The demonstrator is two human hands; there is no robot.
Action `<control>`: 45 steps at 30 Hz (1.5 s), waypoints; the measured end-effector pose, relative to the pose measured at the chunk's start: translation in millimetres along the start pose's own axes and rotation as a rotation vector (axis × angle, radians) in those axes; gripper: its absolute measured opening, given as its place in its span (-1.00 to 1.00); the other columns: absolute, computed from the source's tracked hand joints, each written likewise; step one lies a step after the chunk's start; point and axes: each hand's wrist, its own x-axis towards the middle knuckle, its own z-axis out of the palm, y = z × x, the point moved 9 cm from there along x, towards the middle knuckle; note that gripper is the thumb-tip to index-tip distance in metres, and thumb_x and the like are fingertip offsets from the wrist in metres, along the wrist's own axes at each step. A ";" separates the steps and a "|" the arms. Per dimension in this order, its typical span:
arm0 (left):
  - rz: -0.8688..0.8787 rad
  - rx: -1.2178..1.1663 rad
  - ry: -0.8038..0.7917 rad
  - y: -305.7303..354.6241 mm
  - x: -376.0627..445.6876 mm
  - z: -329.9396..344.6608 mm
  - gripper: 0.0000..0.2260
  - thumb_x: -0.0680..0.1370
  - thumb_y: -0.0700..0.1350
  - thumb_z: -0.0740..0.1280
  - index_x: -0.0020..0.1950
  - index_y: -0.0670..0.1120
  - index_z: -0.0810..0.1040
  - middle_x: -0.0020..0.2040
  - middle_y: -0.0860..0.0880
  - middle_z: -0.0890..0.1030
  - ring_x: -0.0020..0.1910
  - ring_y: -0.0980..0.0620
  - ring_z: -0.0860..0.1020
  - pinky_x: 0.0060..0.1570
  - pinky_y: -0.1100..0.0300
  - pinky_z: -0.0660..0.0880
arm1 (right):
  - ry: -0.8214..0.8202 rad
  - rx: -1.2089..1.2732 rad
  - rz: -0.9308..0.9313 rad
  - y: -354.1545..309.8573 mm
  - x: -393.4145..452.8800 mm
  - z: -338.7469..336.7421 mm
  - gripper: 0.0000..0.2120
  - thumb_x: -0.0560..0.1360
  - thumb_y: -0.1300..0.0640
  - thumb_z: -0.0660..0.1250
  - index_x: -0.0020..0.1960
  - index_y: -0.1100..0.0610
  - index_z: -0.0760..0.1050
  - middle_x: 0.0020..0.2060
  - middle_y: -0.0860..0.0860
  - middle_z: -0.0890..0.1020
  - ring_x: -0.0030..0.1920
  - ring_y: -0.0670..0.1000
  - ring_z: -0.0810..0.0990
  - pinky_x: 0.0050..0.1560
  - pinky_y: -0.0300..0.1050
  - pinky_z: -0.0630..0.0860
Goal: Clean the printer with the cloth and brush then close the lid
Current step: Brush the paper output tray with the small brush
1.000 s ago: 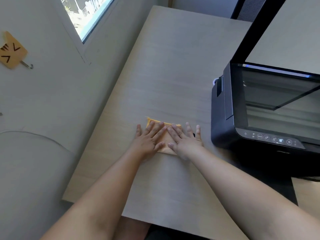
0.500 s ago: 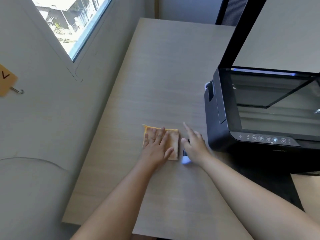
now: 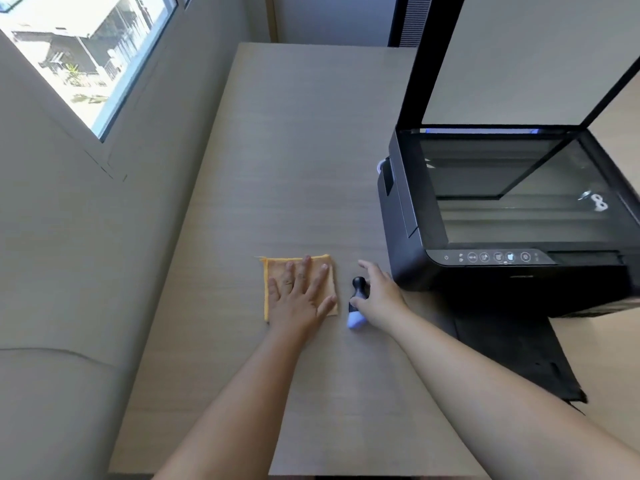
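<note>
A folded orange cloth [image 3: 275, 270] lies on the wooden table [image 3: 294, 150]. My left hand [image 3: 298, 299] rests flat on it with fingers spread. Just right of the cloth lies a small brush [image 3: 358, 284] with a black handle and white bristles pointing toward me. My right hand [image 3: 381, 296] is against it, thumb on its middle and fingers stretched out along its right side; the brush stays down on the table. The black printer [image 3: 408, 265] stands right of that hand, its lid [image 3: 519, 57] raised upright and the scanner glass [image 3: 519, 202] exposed.
A black mat [image 3: 512, 355] lies under the printer and reaches toward me. A wall with a window [image 3: 79, 57] runs along the table's left edge, and a grey cushioned seat [image 3: 52, 393] sits below it.
My right hand left the cloth and moved right onto the brush. The left hand stayed flat on the cloth. The view tilted up, showing more of the printer lid.
</note>
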 end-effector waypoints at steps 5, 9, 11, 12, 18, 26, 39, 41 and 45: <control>-0.003 -0.123 0.058 -2.7 -15.2 -20.1 -0.39 0.49 0.33 -0.25 0.52 0.22 -0.28 0.56 0.12 -0.30 0.54 -0.08 -0.27 0.45 -0.11 -0.26 | -0.142 0.230 0.053 -2.7 -20.5 -11.8 -0.36 0.36 0.22 0.45 0.39 -0.03 0.36 -0.22 -0.10 0.54 -0.16 -0.07 0.55 0.00 -0.23 0.46; 0.080 -0.403 0.067 31.6 -49.0 -22.0 -0.45 0.60 0.04 0.16 0.57 0.04 0.06 0.59 0.09 -0.02 0.57 -0.04 -0.14 0.50 -0.10 -0.12 | -0.129 0.383 -0.027 14.9 -61.2 -57.3 -0.66 0.38 0.26 0.48 0.06 -0.07 0.60 -0.21 0.00 0.59 -0.24 -0.07 0.49 -0.08 -0.24 0.46; 0.126 -0.523 0.101 60.0 -68.6 -21.6 -0.49 0.55 -0.09 0.29 0.49 0.03 0.25 0.53 0.07 0.20 0.56 -0.06 0.01 0.48 -0.09 0.02 | -0.043 0.463 -0.032 37.7 -82.4 -87.7 -0.73 0.38 0.30 0.48 -0.04 -0.03 0.60 -0.17 0.00 0.63 -0.19 -0.06 0.53 -0.02 -0.21 0.48; 0.156 -0.571 0.097 79.0 -78.1 -18.3 -0.51 0.54 -0.11 0.31 0.46 0.04 0.30 0.49 0.06 0.29 0.53 -0.06 0.12 0.45 -0.04 0.11 | 0.022 0.504 -0.022 53.5 -96.0 -105.8 -0.74 0.38 0.31 0.48 -0.06 0.00 0.60 -0.15 0.00 0.65 -0.16 -0.06 0.56 0.01 -0.18 0.49; 0.117 -0.867 -0.127 162.7 -104.6 12.8 -0.61 0.56 -0.10 0.32 0.38 0.05 0.36 0.29 0.07 0.37 0.03 0.41 0.43 -0.05 0.49 0.29 | 0.332 0.325 0.113 159.2 -164.7 -193.6 -0.77 0.44 0.21 0.41 -0.12 -0.11 0.48 -0.14 -0.08 0.67 -0.10 -0.04 0.61 -0.03 -0.12 0.47; -0.228 -1.357 -0.564 234.6 -147.5 74.0 -0.48 0.59 -0.19 0.30 0.51 -0.09 0.21 0.33 -0.13 0.47 0.14 0.01 0.58 0.12 0.19 0.53 | 0.208 -0.114 0.121 215.5 -208.5 -208.6 -0.84 0.52 0.17 0.30 0.02 -0.07 0.46 -0.09 -0.04 0.64 -0.22 -0.09 0.53 -0.31 -0.30 0.33; -0.267 -1.381 -0.283 242.8 -153.3 75.5 -0.71 0.61 -0.32 0.21 0.30 -0.09 0.43 -0.03 0.03 0.62 -0.04 0.11 0.62 0.01 0.26 0.55 | -0.136 -0.354 -0.059 205.1 -173.3 -199.4 -0.92 0.48 0.11 0.30 -0.08 -0.06 0.48 -0.09 0.00 0.59 -0.14 0.05 0.54 -0.08 0.01 0.56; -0.283 -1.373 -0.257 240.9 -151.9 79.1 -0.66 0.61 -0.31 0.22 0.38 -0.16 0.39 -0.01 0.05 0.59 0.00 0.09 0.61 0.05 0.24 0.53 | -0.070 -0.395 -0.016 219.1 -170.1 -216.4 -0.94 0.48 0.10 0.31 -0.10 -0.06 0.47 -0.08 0.00 0.59 -0.13 0.07 0.54 -0.09 0.01 0.57; -0.297 -1.370 -0.250 240.0 -150.1 85.6 -0.69 0.61 -0.31 0.21 0.36 -0.23 0.43 0.07 -0.08 0.63 -0.02 0.05 0.63 -0.05 0.30 0.57 | -0.157 -0.217 -0.166 179.2 -176.4 -167.4 -0.84 0.51 0.15 0.26 -0.05 -0.11 0.51 -0.11 -0.04 0.58 -0.11 0.03 0.54 -0.12 -0.08 0.52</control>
